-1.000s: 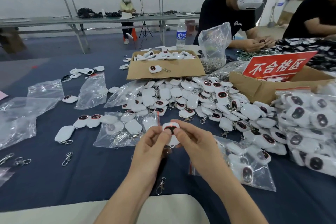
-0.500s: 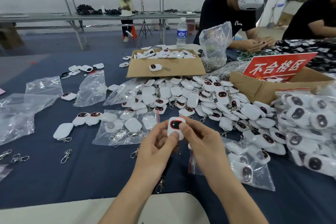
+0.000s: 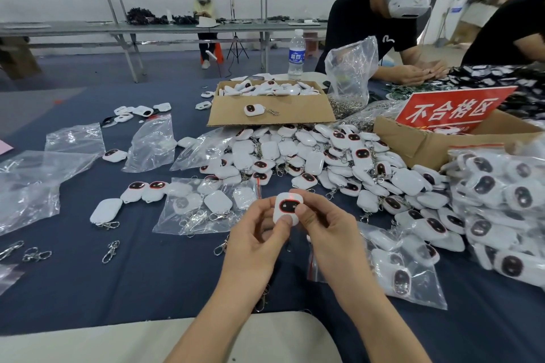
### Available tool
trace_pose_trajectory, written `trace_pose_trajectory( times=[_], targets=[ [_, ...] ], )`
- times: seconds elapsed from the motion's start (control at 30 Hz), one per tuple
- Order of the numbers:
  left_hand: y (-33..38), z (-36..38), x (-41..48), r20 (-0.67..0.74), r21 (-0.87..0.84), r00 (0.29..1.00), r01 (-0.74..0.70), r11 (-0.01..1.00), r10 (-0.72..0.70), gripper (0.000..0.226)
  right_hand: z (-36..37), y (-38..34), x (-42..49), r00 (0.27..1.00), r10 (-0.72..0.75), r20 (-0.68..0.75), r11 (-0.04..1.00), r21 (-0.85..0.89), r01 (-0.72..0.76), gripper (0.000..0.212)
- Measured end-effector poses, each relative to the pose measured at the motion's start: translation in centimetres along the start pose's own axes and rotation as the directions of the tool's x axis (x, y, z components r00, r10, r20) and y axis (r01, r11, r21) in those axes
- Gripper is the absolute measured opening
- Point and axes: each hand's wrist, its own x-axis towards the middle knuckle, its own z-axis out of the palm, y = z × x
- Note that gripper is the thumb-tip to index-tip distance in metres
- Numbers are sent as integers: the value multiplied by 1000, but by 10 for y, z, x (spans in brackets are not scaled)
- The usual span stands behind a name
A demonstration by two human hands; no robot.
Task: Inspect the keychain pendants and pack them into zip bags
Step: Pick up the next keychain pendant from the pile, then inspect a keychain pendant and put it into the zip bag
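Left hand (image 3: pixel 259 233) and right hand (image 3: pixel 327 227) meet, fingers (image 3: pixel 306 215) pinching.

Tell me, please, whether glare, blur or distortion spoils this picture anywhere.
In the head view, the keychain pendant held at centre is sharp; the empty zip bags at left carry white glare streaks; the bagged pendants at the right edge look stretched and soft from wide-angle distortion; lighting is even, shadows faint.

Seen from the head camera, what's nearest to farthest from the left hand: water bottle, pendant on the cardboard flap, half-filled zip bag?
1. Half-filled zip bag, just left of left hand.
2. Pendant on the cardboard flap, farther back.
3. Water bottle, farthest back.
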Motion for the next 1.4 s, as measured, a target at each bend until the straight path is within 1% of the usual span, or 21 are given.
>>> trace_pose_trajectory(
  times=[0.1,0.17,0.23,0.37,0.43,0.47,0.5,0.53,0.57,0.63,0.73,0.83,0.93,1.03,1.07,1.1,1.13,1.17,1.23,1.33,1.4],
  targets=[
    [-1,2,-2,-72,56,994,-78,995,82,27,1,3,-1,998,3,59,1000,-1,-3,37],
    [0,2,-3,-98,53,990,-98,994,103,33,3,3,-2,996,-15,92,1000,12,14,36],
    [2,1,-3,-100,48,989,-107,993,111,36,4,3,-3,992,-39,121,999,41,34,34],
    [0,-1,-2,-102,70,988,-111,991,118,38,5,4,-2,991,-48,121,998,55,42,40],
    [-1,-3,-1,-108,51,990,-86,995,91,37,6,5,-3,993,-68,99,998,1,68,40],
    [-1,-4,1,-105,-16,993,-58,998,56,38,6,5,-3,991,-89,95,994,-52,94,41],
    [0,-6,3,-85,-144,996,-14,989,2,41,7,6,-4,988,-118,97,986,-107,128,43],
    [1,-8,5,-44,-303,997,45,952,-61,44,8,6,-4,984,-147,102,974,-161,162,45],
    [2,-10,7,5,-448,994,104,888,-114,47,10,5,-4,979,-173,109,959,-209,193,46],
    [4,-12,10,67,-617,981,183,765,-181,47,12,3,-6,969,-212,124,934,-267,238,44],
    [6,-11,12,91,-702,970,223,676,-226,36,12,1,-8,964,-234,127,926,-271,261,37],
    [5,-10,13,106,-714,960,255,651,-260,33,12,1,-8,967,-232,108,922,-293,254,36],
    [3,-11,14,127,-664,958,274,696,-256,41,11,4,-7,972,-207,107,911,-342,231,28],
    [-2,-11,17,79,-566,963,257,783,-260,40,2,3,-5,970,-213,119,875,-419,244,24],
    [-4,-11,17,40,-474,962,256,842,-269,37,-4,2,-3,968,-236,86,857,-450,250,23],
    [-6,-12,18,8,-332,964,253,909,-266,34,-12,0,-1,964,-262,41,837,-488,249,21],
    [-7,-13,18,8,-174,968,249,953,-252,30,-22,-1,2,961,-277,-4,812,-535,232,20],
    [-9,-15,19,32,-42,969,247,968,-246,24,-31,-2,5,961,-272,-42,782,-591,196,20],
    [-9,-18,20,70,116,958,268,956,-277,18,-48,-1,9,974,-212,-84,703,-705,92,24],
    [-7,-17,22,132,267,948,249,931,-291,17,-59,3,12,998,-20,-51,542,-840,-32,34],
    [-6,-10,21,171,330,940,229,916,-297,17,-58,3,11,996,86,-9,446,-894,-47,38]
  ],
)
